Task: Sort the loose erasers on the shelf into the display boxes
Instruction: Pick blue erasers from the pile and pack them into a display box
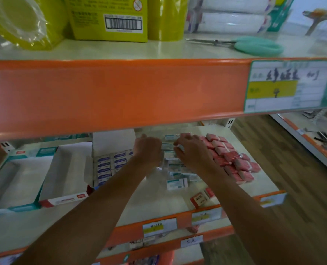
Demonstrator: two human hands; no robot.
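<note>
Loose teal-and-white erasers [176,183] lie in a heap on the white shelf [158,199], mid-right. Both hands reach into that heap from the front. My left hand [147,150] curls over its left side, and my right hand [192,150] pinches a small white eraser at its fingertips. What my left fingers enclose is hidden. To the left stands a white display box [109,165] partly filled with blue-labelled erasers. Pink wrapped erasers [233,159] are stacked at the right. Two red-and-white erasers [201,197] lie near the front edge.
Two empty display boxes, one teal-trimmed [15,180] and one red-trimmed [67,180], stand at the left. An orange upper shelf edge [120,92] overhangs the work area. Above it lie teal-handled scissors [254,45] and yellow-green packages [109,18]. Price tags line the lower shelf front.
</note>
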